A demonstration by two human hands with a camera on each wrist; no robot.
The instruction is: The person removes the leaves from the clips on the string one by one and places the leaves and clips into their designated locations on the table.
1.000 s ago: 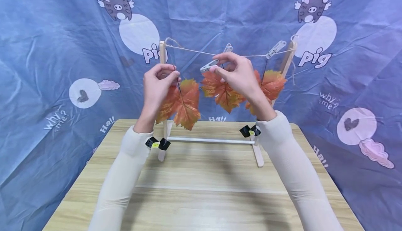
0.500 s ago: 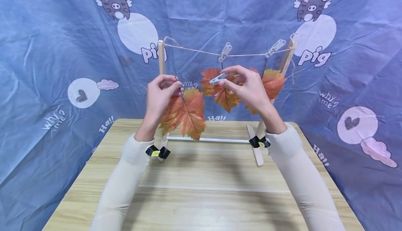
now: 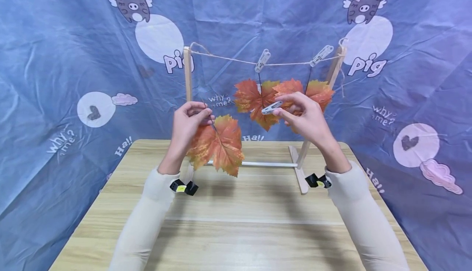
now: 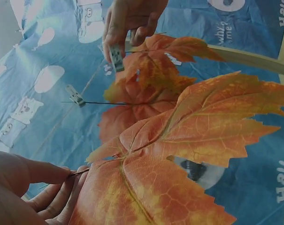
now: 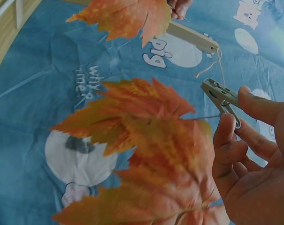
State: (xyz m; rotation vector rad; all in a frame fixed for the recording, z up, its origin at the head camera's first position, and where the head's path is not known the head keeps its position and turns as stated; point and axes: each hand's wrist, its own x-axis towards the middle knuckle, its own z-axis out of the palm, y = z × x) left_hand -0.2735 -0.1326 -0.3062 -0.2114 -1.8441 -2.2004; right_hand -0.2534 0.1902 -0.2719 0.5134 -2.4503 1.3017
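A wooden rack point(image 3: 188, 74) stood partly covered. In front of it, the left hand point(image 3: 188, 123) pinched an orange leaf point(image 3: 220, 144) by its stem; the right hand point(image 3: 309, 117), hiding part of a hanging leaf point(image 3: 320, 92), pinched a clothespin point(image 3: 272, 107).

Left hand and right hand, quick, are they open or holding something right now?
Left hand: holding an orange leaf by its stem.
Right hand: pinching a pale clothespin.

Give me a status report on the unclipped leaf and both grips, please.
Left grip pinching leaf by stem. Right grip holding clip. Leaf off string. Nothing visibly blocking string's left stretch.
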